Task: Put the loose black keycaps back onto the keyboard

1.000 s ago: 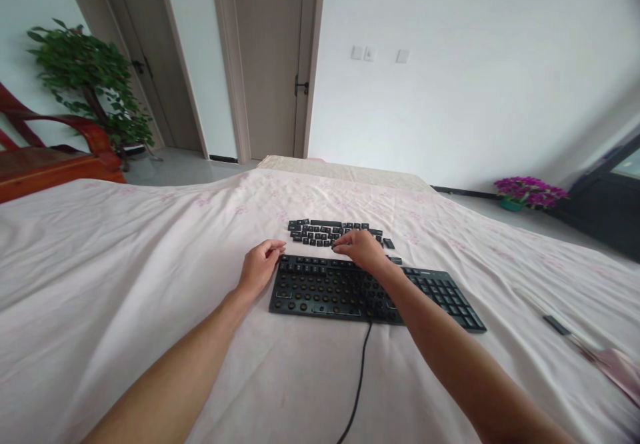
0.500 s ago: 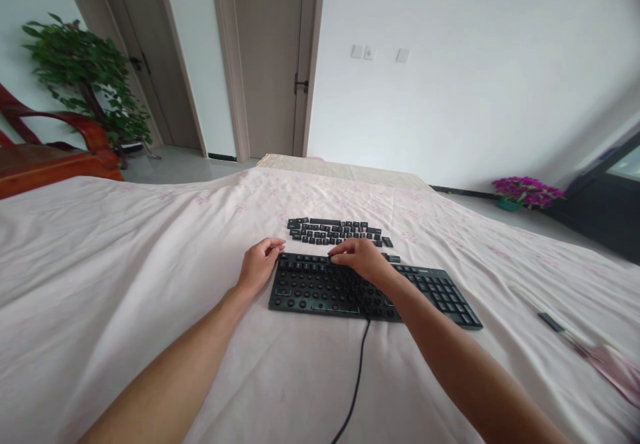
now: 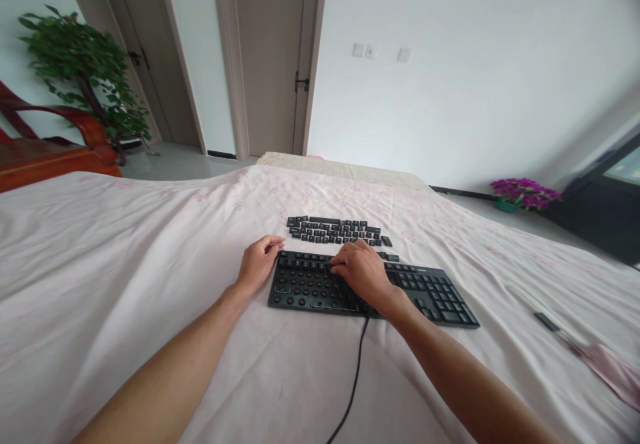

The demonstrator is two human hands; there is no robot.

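Observation:
A black wired keyboard [image 3: 430, 291] lies on a pale pink bedsheet [image 3: 125, 277]; many sockets on its left half are bare. Just behind it, loose black keycaps [image 3: 335, 229] lie in rows on the sheet. My left hand [image 3: 257, 264] curls around the keyboard's upper left corner. My right hand [image 3: 363, 274] rests on the keyboard's upper middle rows, fingers bunched and pressed down on a small keycap that I can barely see. The keyboard's cable [image 3: 353, 384] runs toward me.
A small black object [image 3: 545, 321] and a pink cloth [image 3: 610, 367] lie on the sheet at the right. Beyond the bed are a wooden chair [image 3: 50, 157], a green plant [image 3: 80, 64], closed doors [image 3: 270, 57] and purple flowers [image 3: 525, 192].
My right hand has come back from the loose keycaps to the keyboard and lowered onto its upper rows. My left hand has stayed at the keyboard's corner.

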